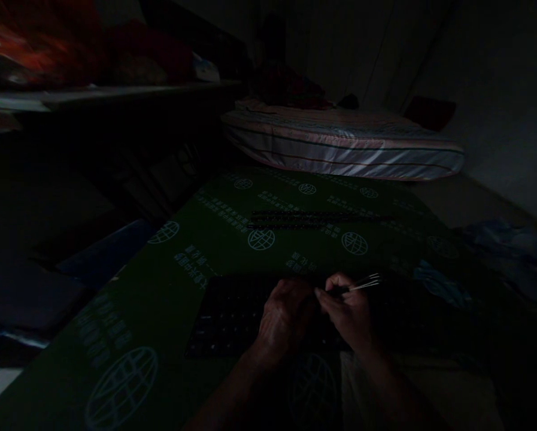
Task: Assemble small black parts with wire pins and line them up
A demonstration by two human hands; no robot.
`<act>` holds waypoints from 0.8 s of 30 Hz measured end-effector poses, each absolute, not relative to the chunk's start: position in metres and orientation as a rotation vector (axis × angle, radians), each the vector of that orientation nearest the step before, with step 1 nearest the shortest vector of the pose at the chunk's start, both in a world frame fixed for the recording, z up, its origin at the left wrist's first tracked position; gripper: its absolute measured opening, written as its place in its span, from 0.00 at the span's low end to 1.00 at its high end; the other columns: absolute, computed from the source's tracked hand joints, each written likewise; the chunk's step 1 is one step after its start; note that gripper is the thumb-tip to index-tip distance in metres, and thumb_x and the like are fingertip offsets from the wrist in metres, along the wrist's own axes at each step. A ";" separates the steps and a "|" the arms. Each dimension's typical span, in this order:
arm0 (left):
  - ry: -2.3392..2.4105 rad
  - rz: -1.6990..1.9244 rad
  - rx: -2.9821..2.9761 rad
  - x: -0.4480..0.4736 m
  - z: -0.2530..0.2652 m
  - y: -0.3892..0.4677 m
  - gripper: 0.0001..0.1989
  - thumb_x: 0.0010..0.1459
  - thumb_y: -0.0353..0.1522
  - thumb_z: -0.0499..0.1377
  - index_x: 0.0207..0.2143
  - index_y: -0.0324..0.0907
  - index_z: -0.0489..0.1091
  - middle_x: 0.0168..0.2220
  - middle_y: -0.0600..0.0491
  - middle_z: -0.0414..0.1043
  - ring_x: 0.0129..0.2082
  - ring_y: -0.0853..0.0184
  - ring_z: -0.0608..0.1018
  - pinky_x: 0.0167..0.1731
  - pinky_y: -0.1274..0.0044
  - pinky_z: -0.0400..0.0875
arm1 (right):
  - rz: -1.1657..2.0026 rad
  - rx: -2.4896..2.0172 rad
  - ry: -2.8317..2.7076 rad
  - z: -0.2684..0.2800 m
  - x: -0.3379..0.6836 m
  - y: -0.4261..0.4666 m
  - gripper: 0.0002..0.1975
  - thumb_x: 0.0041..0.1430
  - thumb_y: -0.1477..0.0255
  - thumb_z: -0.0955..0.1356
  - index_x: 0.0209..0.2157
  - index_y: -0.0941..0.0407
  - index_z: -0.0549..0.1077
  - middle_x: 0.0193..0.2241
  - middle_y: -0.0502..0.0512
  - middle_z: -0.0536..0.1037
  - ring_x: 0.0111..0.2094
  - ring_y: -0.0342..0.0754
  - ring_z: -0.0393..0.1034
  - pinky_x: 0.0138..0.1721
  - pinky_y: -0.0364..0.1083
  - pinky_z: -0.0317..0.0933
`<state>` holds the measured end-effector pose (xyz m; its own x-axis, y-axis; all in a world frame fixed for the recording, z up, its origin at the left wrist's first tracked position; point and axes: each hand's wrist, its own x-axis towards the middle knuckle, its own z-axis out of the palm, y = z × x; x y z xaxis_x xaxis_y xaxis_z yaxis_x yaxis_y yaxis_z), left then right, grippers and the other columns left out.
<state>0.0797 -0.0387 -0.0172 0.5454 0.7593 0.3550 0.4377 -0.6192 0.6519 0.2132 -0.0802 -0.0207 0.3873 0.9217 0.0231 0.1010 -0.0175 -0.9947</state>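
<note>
A black keyboard (223,317) lies across the green tabletop, dim in the poor light. My left hand (288,308) is curled over its middle, back upward; its fingertips and anything in them are hidden in shadow. Close beside it, my right hand (346,305) is closed in a pinch on a slim tool with shiny wire prongs (367,281), which looks like a wire keycap puller. The prongs point to the right, away from the left hand, above the keys. The fingertips of both hands nearly meet.
Dark narrow rows with small light marks (317,219), perhaps keycaps, lie beyond the keyboard on the printed green table cover (196,239). A blue cloth (443,286) is at the right. A mattress (344,143) stands behind the table, and a loaded shelf (115,96) at the left.
</note>
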 end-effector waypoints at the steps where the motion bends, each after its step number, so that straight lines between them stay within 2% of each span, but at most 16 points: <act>1: 0.974 0.857 2.268 0.079 -0.016 -0.040 0.07 0.54 0.25 0.55 0.34 0.40 0.71 0.35 0.50 0.73 0.36 0.64 0.73 0.37 0.74 0.69 | 0.875 -1.437 -0.963 -0.021 0.213 -0.081 0.12 0.47 0.64 0.68 0.23 0.55 0.62 0.13 0.41 0.58 0.15 0.36 0.52 0.15 0.37 0.48; 6: 1.010 0.851 2.163 0.078 -0.012 -0.044 0.07 0.54 0.25 0.55 0.31 0.41 0.72 0.31 0.52 0.74 0.33 0.67 0.74 0.35 0.77 0.69 | 0.853 -1.425 -0.963 -0.024 0.214 -0.086 0.12 0.47 0.64 0.70 0.24 0.56 0.67 0.13 0.43 0.64 0.14 0.37 0.56 0.15 0.37 0.52; 12: 1.047 0.826 2.030 0.076 -0.009 -0.044 0.10 0.51 0.24 0.56 0.34 0.43 0.73 0.33 0.53 0.76 0.36 0.66 0.75 0.37 0.77 0.69 | 0.785 -1.418 -0.980 -0.027 0.216 -0.088 0.10 0.49 0.64 0.69 0.30 0.56 0.71 0.15 0.46 0.70 0.14 0.38 0.61 0.16 0.38 0.58; 15: 1.074 0.851 1.930 0.075 -0.010 -0.044 0.09 0.51 0.26 0.58 0.36 0.43 0.73 0.34 0.53 0.76 0.36 0.66 0.75 0.37 0.77 0.70 | 0.771 -1.411 -0.956 -0.023 0.217 -0.087 0.14 0.53 0.62 0.67 0.37 0.57 0.72 0.17 0.48 0.73 0.15 0.40 0.64 0.18 0.40 0.61; 19: 1.119 0.924 1.765 0.074 -0.015 -0.044 0.05 0.50 0.30 0.60 0.32 0.42 0.72 0.32 0.53 0.75 0.34 0.66 0.76 0.36 0.77 0.70 | 0.795 -1.440 -0.961 -0.015 0.217 -0.088 0.20 0.58 0.60 0.62 0.47 0.58 0.68 0.17 0.48 0.74 0.14 0.40 0.65 0.17 0.40 0.62; 21: 1.112 0.946 1.716 0.073 -0.017 -0.044 0.04 0.49 0.30 0.61 0.31 0.42 0.72 0.32 0.53 0.74 0.34 0.66 0.76 0.35 0.77 0.70 | 0.793 -1.465 -1.009 -0.013 0.217 -0.089 0.20 0.59 0.61 0.61 0.48 0.57 0.68 0.16 0.48 0.73 0.13 0.40 0.65 0.16 0.40 0.62; 24: 1.092 0.954 1.673 0.073 -0.019 -0.044 0.05 0.49 0.31 0.61 0.31 0.42 0.72 0.32 0.53 0.75 0.35 0.65 0.76 0.35 0.77 0.70 | 0.689 -1.477 -1.134 -0.017 0.218 -0.090 0.15 0.59 0.63 0.62 0.42 0.56 0.73 0.19 0.50 0.75 0.17 0.41 0.68 0.20 0.41 0.65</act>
<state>0.0726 -0.0436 -0.0195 0.3138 0.9410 0.1266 0.2514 -0.2109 0.9446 0.2179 -0.0898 -0.0169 0.3735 0.9136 0.1607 0.2785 0.0548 -0.9589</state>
